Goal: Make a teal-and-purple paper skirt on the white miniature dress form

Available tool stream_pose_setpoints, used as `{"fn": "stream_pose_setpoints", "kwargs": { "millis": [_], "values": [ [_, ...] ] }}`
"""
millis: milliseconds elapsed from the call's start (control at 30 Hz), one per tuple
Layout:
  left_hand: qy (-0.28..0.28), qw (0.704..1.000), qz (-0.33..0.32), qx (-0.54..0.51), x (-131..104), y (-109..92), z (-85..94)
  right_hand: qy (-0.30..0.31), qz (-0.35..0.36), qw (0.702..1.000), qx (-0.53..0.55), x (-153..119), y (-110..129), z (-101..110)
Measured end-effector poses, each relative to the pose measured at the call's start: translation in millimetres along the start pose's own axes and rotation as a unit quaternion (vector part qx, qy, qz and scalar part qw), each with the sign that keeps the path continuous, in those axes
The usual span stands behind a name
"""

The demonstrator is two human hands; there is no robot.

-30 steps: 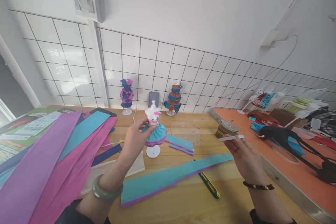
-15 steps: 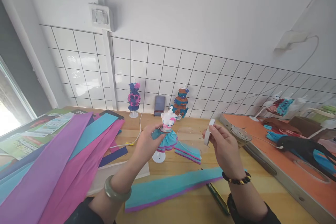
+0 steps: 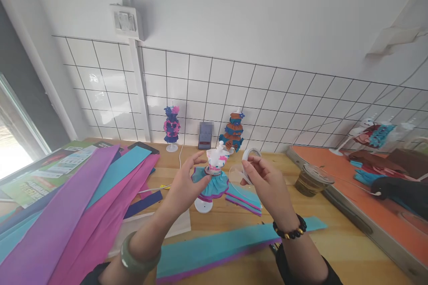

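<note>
A small white dress form [image 3: 217,158] wears a turquoise skirt [image 3: 214,186] with a purple hem and stands on a round white base. My left hand [image 3: 187,182] is at its left side, fingers spread, the thumb near the waist. My right hand [image 3: 267,180] grips a white tape roll [image 3: 249,156] just right of the form. Below both hands lies a long turquoise strip with a purple edge [image 3: 214,247]. Folded turquoise strips [image 3: 245,198] are beside the base.
Purple, blue and pink paper sheets [image 3: 76,196] cover the left side. Two dressed forms [image 3: 171,127] [image 3: 233,131] and a phone [image 3: 205,136] stand by the wall. A cup [image 3: 310,180] sits right, beside an orange board [image 3: 377,196].
My right hand has moved left with the tape roll, closer to the dress form. My left fingers have spread apart from the form's waist, and the skirt flares out more to the left.
</note>
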State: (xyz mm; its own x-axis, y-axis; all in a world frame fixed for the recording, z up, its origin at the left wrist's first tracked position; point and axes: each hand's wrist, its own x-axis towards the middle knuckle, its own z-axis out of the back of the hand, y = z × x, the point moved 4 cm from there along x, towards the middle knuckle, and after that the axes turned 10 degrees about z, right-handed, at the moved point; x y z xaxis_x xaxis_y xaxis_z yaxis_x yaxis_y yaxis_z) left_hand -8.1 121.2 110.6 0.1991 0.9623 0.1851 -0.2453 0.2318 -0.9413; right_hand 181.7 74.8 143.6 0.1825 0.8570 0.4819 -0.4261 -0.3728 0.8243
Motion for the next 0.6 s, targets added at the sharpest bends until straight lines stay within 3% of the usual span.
{"fn": "stream_pose_setpoints", "kwargs": {
  "millis": [133,233,267,333,467,600],
  "values": [
    [-0.056,0.996,-0.054,0.052,-7,-10,10.0,0.053,0.003,0.997,-0.054,-6,0,-4],
    [-0.157,0.968,-0.181,0.071,-25,-29,17.8,0.07,0.004,0.994,-0.088,-11,0,-7],
    [-0.159,0.957,-0.231,0.08,-32,-36,16.3,0.073,0.003,0.993,-0.097,-12,0,-8],
    [-0.097,0.948,-0.27,0.137,-40,-45,5.6,0.083,0.003,0.991,-0.106,-15,2,-9],
    [-0.083,0.932,-0.269,0.227,-42,-49,-9.3,0.096,0.014,0.989,-0.115,-19,10,-11],
    [-0.089,0.929,-0.264,0.241,-37,-45,-12.0,0.083,0.02,0.99,-0.115,-19,15,-10]
  ]
}}
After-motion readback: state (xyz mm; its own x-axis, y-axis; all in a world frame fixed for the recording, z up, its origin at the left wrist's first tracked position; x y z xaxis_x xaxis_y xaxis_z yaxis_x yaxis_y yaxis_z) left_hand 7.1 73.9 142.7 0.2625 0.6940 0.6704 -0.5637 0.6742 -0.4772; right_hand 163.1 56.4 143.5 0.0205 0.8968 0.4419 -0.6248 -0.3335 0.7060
